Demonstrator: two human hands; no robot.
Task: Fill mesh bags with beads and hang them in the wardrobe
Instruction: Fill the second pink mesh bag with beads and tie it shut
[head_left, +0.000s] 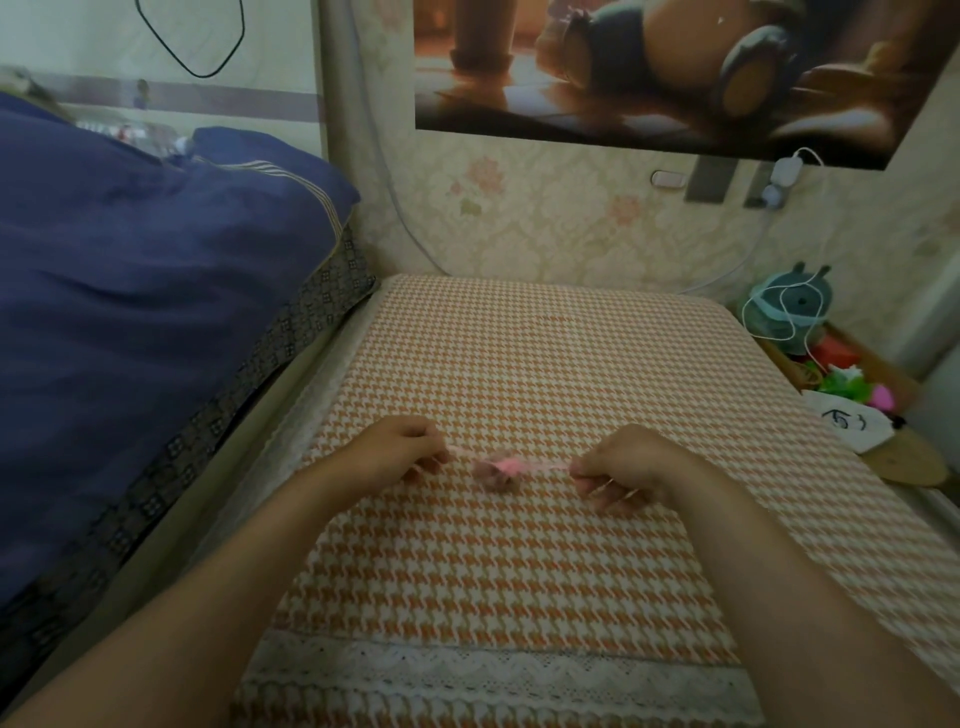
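Note:
A small pink mesh bag (497, 470), bunched at its neck and with a dark lump of beads inside, lies on the orange-and-white houndstooth tablecloth (545, 364). Pink drawstrings run out of it to both sides. My left hand (402, 447) pinches the left string end, just left of the bag. My right hand (623, 470) pinches the right string end, just right of the bag. Both strings are stretched straight between my hands. No wardrobe is in view.
A bed with a dark blue quilt (145, 312) runs along the left of the table. At the right edge stand a teal plush (792, 306) with a white cable, coloured toys (852, 387) and a white cloth bag (847, 418). A poster (665, 73) hangs on the papered wall.

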